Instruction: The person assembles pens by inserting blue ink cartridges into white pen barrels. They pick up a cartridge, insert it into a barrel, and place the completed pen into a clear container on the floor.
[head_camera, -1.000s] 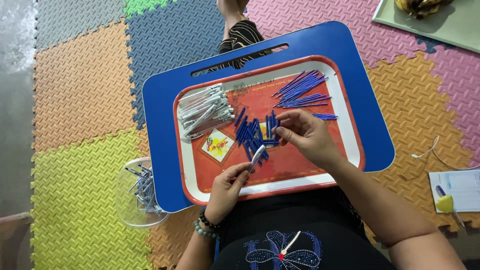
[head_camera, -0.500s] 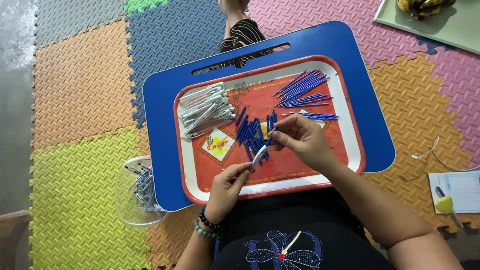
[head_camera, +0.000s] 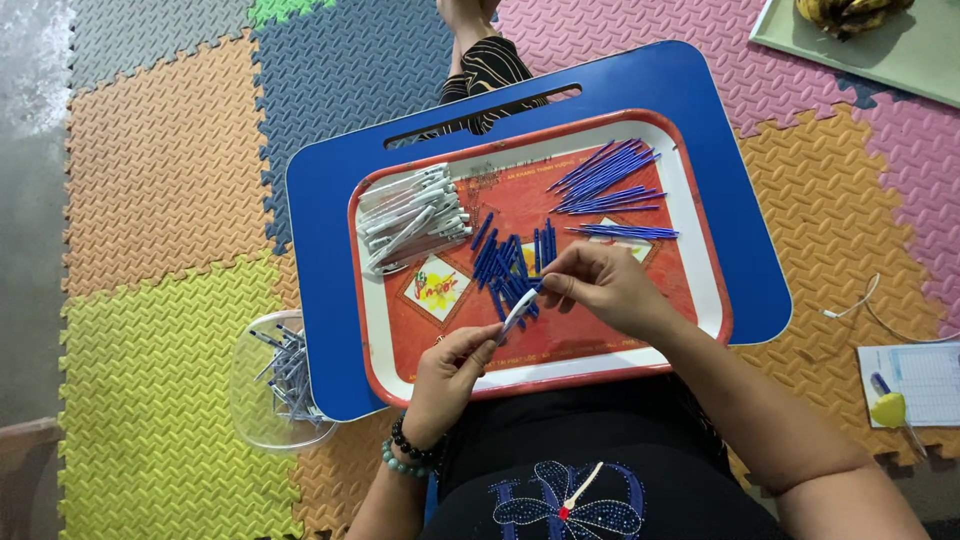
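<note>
My left hand (head_camera: 455, 372) holds a white pen barrel (head_camera: 518, 310) tilted up to the right over the red tray (head_camera: 680, 300). My right hand (head_camera: 600, 285) pinches a thin blue refill at the barrel's upper end. On the tray lie a pile of white pen barrels (head_camera: 412, 215) at the left, short blue caps (head_camera: 510, 262) in the middle and long blue refills (head_camera: 605, 180) at the upper right.
The tray rests on a blue lap table (head_camera: 320, 260) over coloured foam floor mats. A clear plastic bowl (head_camera: 262, 380) with finished pens stands on the floor at the left. A paper sheet and a yellow-capped thing (head_camera: 890, 405) lie at the right.
My right hand has shifted slightly left and down toward the barrel tip held by my left hand. The left hand has stayed nearly still.
</note>
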